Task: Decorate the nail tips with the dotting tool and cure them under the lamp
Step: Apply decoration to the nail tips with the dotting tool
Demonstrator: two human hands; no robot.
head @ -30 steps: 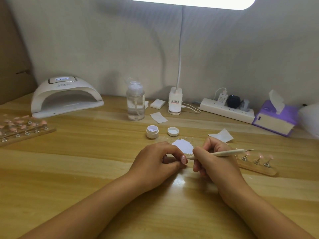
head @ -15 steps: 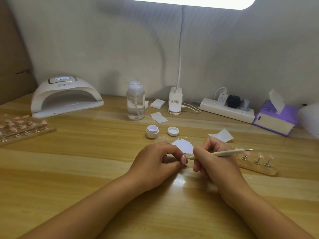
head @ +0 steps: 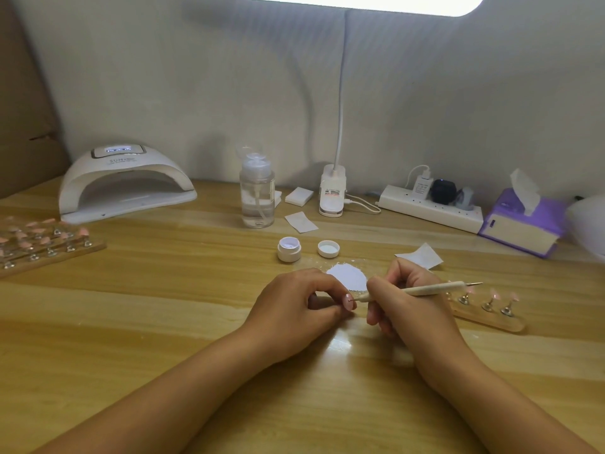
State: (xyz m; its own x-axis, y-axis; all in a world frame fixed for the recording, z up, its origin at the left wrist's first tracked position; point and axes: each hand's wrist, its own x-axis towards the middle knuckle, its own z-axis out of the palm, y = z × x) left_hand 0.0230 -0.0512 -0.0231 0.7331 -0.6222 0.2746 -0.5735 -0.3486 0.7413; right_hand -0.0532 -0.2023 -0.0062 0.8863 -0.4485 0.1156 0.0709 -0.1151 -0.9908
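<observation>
On the wooden table (head: 163,322), the left hand (head: 294,309) pinches one pink nail tip (head: 348,301), likely to keep it steady. The right hand (head: 409,309) holds the dotting tool (head: 425,290) like a pencil, its point at the tip to make a dot. The curing lamp (head: 126,186) stands well apart on the left, for later.

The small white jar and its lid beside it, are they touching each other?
Apart. The head view shows a strip of bare wooden table between the small white jar and its lid, so there is a clear gap.
</observation>
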